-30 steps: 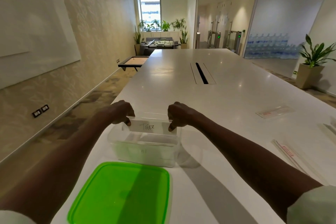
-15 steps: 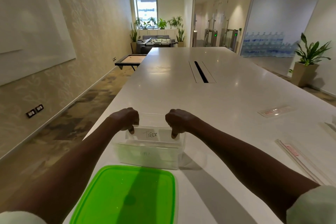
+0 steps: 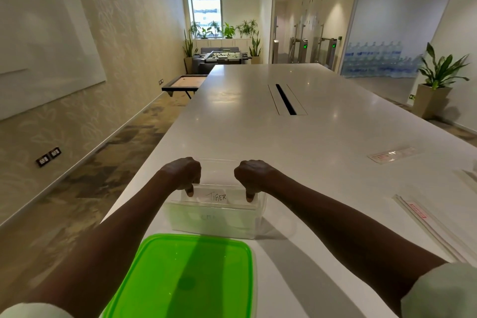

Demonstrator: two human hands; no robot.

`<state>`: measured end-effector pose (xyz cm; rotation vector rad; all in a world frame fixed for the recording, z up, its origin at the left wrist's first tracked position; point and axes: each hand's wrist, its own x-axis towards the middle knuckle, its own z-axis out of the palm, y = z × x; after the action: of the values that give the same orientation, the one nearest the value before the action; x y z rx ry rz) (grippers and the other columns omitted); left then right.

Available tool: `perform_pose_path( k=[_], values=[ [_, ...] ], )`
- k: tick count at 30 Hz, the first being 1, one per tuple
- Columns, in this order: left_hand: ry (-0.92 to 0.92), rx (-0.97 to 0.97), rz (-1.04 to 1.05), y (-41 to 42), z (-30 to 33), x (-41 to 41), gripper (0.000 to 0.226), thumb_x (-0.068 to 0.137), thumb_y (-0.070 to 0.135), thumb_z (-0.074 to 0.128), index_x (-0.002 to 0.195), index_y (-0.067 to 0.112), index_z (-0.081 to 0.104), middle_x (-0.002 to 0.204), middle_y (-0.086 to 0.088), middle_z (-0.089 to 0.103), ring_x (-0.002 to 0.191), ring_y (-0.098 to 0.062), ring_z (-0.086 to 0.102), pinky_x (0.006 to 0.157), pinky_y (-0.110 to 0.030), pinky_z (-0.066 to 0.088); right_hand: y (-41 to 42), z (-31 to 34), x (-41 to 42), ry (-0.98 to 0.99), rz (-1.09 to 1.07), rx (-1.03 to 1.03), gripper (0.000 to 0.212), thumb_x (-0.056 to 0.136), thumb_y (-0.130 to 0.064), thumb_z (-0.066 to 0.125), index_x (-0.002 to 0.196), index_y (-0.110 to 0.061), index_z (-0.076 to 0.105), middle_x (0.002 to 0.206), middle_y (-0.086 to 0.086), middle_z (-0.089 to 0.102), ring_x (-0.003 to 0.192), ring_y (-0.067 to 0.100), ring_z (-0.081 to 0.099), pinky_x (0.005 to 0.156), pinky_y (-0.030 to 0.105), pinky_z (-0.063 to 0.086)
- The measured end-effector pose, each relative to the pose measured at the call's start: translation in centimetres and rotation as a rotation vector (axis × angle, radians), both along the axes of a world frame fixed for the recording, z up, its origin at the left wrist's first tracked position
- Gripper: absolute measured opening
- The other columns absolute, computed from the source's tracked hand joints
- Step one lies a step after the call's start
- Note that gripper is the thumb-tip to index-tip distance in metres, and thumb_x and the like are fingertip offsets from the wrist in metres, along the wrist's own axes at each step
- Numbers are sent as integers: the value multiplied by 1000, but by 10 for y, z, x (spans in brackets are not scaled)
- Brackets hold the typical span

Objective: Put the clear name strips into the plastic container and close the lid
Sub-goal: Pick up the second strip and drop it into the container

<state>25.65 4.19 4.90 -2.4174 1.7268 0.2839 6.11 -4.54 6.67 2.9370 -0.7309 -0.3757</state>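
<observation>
Clear name strip [image 3: 218, 197] marked "TIGER" stands upright inside clear plastic container [image 3: 214, 224], near tabletop's near left edge. Left hand [image 3: 183, 172] pinches strip's left end, fingers curled; right hand [image 3: 251, 172] pinches right end likewise. Green lid [image 3: 185, 279] lies off container, just in front, at near edge. More strips [image 3: 423, 224] near right edge; another strip [image 3: 393, 156] farther back. White table [image 3: 296, 142] bears all.
</observation>
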Motion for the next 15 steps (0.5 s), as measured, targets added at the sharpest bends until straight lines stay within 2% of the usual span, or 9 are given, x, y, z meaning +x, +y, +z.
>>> perform_pose_path(
  k=[2, 5, 6, 8, 11, 15],
  values=[
    [4, 3, 0, 1, 0, -1, 33, 64, 9, 85, 95, 10, 74, 98, -7, 72, 80, -22, 68, 76, -35, 57, 1, -1, 1, 17, -10, 20, 43, 71, -27, 85, 102, -5, 66, 100, 7, 67, 79, 21, 56, 71, 31, 51],
    [14, -2, 5, 2, 0, -3, 21, 67, 7, 83, 82, 9, 71, 88, -7, 70, 73, -22, 66, 58, -26, 47, 0, -1, -1, 10, -13, 46, 43, 72, -24, 85, 104, -3, 65, 107, 9, 67, 89, 25, 63, 74, 33, 53],
    [25, -10, 9, 1, -1, -3, 17, 69, 5, 82, 78, 11, 69, 87, -8, 69, 69, -20, 63, 58, -24, 45, 0, 0, -1, 3, -15, 55, 44, 72, -25, 85, 105, -3, 65, 108, 10, 67, 91, 26, 64, 73, 33, 53],
    [62, -49, 23, 1, 2, -3, 17, 73, 4, 78, 87, 9, 69, 101, -11, 69, 74, -18, 63, 66, -28, 51, 0, 4, -2, -29, -21, 66, 43, 73, -28, 84, 101, -2, 66, 105, 9, 66, 83, 24, 60, 66, 30, 49],
    [121, -131, 22, -2, 18, -7, 40, 69, 13, 83, 107, 8, 69, 109, -7, 68, 93, -23, 68, 87, -37, 56, -1, 14, -4, -152, -15, 69, 37, 76, -31, 81, 93, -2, 65, 102, 10, 66, 68, 18, 55, 56, 27, 43],
    [165, -251, -32, -10, 48, -20, 35, 68, 25, 84, 99, 13, 74, 100, -6, 74, 88, -17, 68, 87, -32, 54, -2, 35, -13, -387, -6, 40, 36, 80, -29, 78, 101, -4, 62, 108, 13, 61, 77, 21, 56, 63, 31, 49]
  ],
)
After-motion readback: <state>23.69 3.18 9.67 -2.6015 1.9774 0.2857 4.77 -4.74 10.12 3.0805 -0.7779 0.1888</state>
